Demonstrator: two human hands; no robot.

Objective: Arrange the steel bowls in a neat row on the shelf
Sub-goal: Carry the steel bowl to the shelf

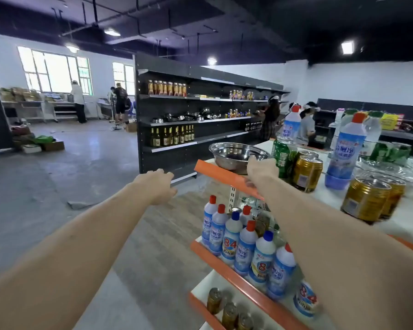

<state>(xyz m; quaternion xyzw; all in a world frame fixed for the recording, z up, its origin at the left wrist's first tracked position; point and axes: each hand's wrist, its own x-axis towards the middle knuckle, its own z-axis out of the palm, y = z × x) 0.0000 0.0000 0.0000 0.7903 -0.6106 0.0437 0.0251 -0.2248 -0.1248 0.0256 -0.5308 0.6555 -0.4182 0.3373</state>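
Head view. Right hand (262,168) reaches across the orange front edge of the white top shelf (221,173) to the round shiny steel bowl (239,155). Fingers lie at the bowl's near rim; whether they grip it or only touch it cannot be told, since the back of the hand hides the fingertips. The bowl sits upright at the shelf's left corner, just left of a green drink can (283,158).

Left hand (158,184) is held out in the air left of the shelf corner, fingers loosely extended, holding nothing. The 2 hands are well apart.

On the same shelf top, right of the bowl: gold ribbed cans (306,173) and a tall white-blue bottle with red cap (347,148).

Lower shelf: a cluster of white-blue bottles with red and blue caps (246,244).

Background: a dark shelving unit (167,158) holding amber bottles and a row of small steel cookware (186,117); details too small to tell.
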